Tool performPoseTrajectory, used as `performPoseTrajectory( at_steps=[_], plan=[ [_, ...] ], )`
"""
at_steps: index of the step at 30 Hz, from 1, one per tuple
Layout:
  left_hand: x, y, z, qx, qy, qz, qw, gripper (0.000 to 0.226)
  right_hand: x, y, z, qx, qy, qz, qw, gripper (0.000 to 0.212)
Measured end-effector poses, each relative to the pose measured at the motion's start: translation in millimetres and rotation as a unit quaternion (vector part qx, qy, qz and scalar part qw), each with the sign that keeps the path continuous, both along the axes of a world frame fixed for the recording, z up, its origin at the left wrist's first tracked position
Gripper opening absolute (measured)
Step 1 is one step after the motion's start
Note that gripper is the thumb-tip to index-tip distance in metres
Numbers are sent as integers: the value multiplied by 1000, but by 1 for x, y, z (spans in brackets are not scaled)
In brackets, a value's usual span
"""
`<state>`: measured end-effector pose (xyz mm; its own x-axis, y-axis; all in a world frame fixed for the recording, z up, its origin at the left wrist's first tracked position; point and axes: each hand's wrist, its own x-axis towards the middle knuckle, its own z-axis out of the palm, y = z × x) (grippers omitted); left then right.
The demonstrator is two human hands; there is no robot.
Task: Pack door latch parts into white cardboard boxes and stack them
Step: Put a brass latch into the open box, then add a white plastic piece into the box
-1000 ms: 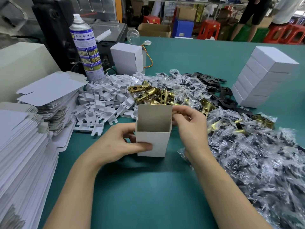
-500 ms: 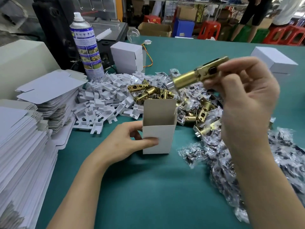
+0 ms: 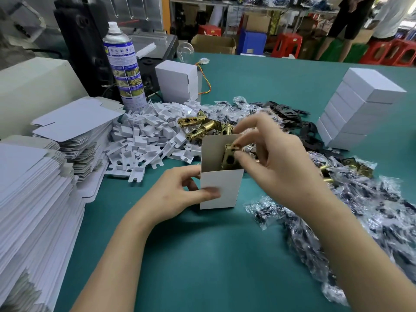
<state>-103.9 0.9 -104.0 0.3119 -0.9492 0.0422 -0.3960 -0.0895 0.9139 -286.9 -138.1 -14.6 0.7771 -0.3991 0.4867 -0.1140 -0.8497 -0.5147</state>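
The latch [image 3: 229, 155], held high over the table half a second ago, now sits half inside the open box [image 3: 221, 174] near the table's middle, right hand [image 3: 273, 158] still pinching it, left hand [image 3: 180, 192] gripping the box, so insertion is nearly done.

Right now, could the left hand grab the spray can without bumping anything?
Probably not yet. The left hand is holding the open box, and the pile of white plastic pieces lies between it and the spray can.
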Motion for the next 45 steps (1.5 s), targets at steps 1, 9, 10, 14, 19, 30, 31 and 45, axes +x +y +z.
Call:
performPoseTrajectory(
  at_steps=[1, 9, 10, 14, 19, 30, 31, 45],
  plan=[
    [0, 0, -1, 0, -1, 1, 1000, 46, 1, 1, 2, -34, 33, 2, 999, 25],
    [1, 1, 0, -3, -11, 0, 1000, 39, 0, 7, 0, -94, 54, 0, 994, 11],
    [0, 1, 1, -2, -11, 0, 1000, 38, -1, 8, -3, -85, 30, -4, 996, 10],
    [0, 3, 2, 1, -24, 1, 1000, 34, -4, 12, -19, 39, -118, -47, 991, 17],
    [-1, 3, 3, 5, -13, 18, 1000, 34, 2, 13, -44, 219, -270, -101, 932, 11],
    [19, 11, 14, -84, 26, 240, 967, 40, 11, 31, -82, 302, -87, -4, 949, 41],
    [25, 14, 10, -89, -73, 323, 940, 30, 10, 31, -81, 306, -86, -4, 948, 41],
    [44, 16, -10, -36, -160, 452, 877, 4, 3, 28, -77, 340, -61, -2, 938, 37]
  ],
)
